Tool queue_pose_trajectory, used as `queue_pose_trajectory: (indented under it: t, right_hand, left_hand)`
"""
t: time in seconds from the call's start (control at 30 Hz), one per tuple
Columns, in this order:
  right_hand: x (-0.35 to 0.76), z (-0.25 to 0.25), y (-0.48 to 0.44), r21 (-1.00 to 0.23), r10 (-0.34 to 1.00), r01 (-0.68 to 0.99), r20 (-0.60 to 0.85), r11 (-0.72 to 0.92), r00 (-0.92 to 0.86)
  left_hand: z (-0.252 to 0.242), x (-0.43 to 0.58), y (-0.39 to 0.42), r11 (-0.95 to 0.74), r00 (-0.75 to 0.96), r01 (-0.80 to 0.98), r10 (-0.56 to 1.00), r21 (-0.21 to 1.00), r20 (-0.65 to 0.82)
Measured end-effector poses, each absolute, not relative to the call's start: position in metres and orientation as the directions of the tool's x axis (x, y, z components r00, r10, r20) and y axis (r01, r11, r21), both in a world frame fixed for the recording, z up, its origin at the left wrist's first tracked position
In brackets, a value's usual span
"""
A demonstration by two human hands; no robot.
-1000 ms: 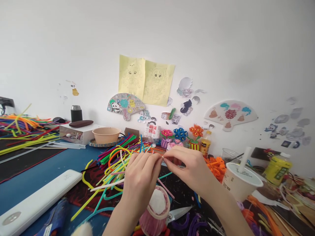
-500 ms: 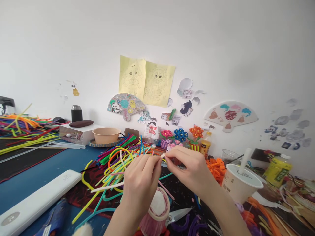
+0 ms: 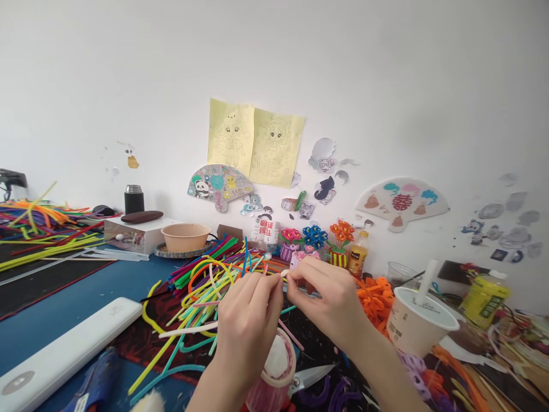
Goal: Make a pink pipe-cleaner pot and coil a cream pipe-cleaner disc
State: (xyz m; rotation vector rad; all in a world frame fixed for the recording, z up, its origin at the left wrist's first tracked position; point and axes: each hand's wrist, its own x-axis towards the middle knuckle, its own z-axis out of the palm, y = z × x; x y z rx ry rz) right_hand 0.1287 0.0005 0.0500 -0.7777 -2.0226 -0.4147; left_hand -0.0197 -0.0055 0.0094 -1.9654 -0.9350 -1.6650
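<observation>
R wall fan (image 3: 401,200): red 囍 char, lg, mid-fan
White btl (image 3: 270,230): red Chinese chars, blurry, can't read for sure
Amber btl (image 3: 357,255): lbl print too sm. to read
Yellow btl (image 3: 484,296): dark lbl txt, illegible
Cup lid (image 3: 418,303): dark print, blurred, n/r

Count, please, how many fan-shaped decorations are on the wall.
2. The panda-patterned fan overlaps the bottom of the left yellow drawing; the white fan with a red symbol is further right on the wall. Both show fully; I see no others.
</observation>
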Motion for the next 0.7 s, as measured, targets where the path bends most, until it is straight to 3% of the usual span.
queue_pose_trajectory:
  t: [0.17, 0.47, 0.7]
  right_hand:
    - [0.132, 0.055, 0.0, -0.076, 0.406, 0.626, 0.82, 0.776, -0.404]
    - [0.138, 0.058, 0.002, 0.017, 0.372, 0.635, 0.799, 0.772, -0.473]
    - [0.14, 0.058, 0.002, -0.016, 0.378, 0.606, 0.794, 0.796, -0.476]
  left_hand:
    - [0.011, -0.02, -0.005, -0.695, 0.068, 0.712, 0.214, 0.103, 0.974]
    - [0.01, -0.02, -0.004, -0.705, 0.098, 0.703, 0.229, 0.095, 0.968]
    - [0.01, -0.019, -0.005, -0.717, 0.13, 0.694, 0.214, 0.065, 0.968]
